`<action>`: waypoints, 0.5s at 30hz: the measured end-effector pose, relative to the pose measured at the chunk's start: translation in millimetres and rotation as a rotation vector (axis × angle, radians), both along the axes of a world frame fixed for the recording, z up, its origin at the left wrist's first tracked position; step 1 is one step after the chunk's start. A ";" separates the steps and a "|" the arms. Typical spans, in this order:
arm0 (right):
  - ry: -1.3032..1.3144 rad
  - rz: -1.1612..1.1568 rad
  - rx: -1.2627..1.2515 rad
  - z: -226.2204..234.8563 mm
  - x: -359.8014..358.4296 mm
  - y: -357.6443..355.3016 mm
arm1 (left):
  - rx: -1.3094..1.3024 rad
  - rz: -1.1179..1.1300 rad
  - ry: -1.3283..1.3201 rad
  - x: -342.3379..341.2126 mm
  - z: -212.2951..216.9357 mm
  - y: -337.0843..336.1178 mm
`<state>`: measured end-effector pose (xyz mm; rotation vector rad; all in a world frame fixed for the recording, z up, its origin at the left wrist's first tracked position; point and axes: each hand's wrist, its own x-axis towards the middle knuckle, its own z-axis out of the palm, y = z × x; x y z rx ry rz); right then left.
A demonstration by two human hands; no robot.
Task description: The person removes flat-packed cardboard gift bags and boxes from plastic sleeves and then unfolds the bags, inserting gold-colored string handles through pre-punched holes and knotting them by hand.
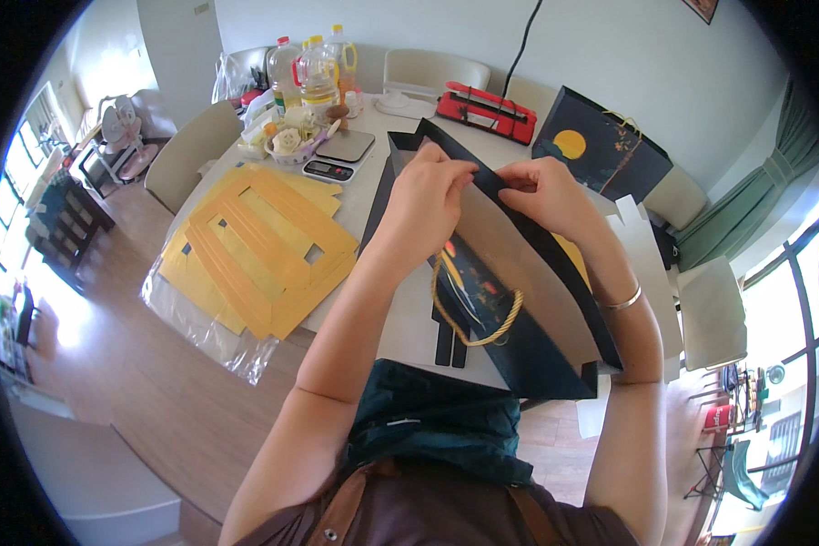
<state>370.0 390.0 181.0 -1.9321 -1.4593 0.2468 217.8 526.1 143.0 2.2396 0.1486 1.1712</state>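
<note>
We see the left hand and right hand each pinching the top rim of a dark paper bag with a gold rope handle, over the white table. Yellow cardboard sheets lie left; another dark bag stands behind.

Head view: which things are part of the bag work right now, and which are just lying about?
In hand:
dark paper bag, top edge pinched by left hand and right hand
its gold rope handle

Lying about:
yellow card cut-outs
kitchen scale
oil bottles
second dark bag
</note>
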 end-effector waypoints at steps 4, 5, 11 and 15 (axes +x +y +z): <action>0.129 0.052 -0.019 -6.7 -2.4 8.0 | -0.007 0.013 0.183 -5.4 3.2 -1.2; 0.149 0.075 -0.014 -8.5 -2.5 9.5 | -0.056 -0.005 0.243 -6.2 5.0 -1.0; 0.238 0.073 0.044 -14.3 -16.3 11.7 | -0.043 0.093 0.292 -9.1 4.9 4.7; 0.320 0.069 0.037 -14.0 -19.0 7.9 | -0.051 0.101 0.264 -8.9 2.1 5.7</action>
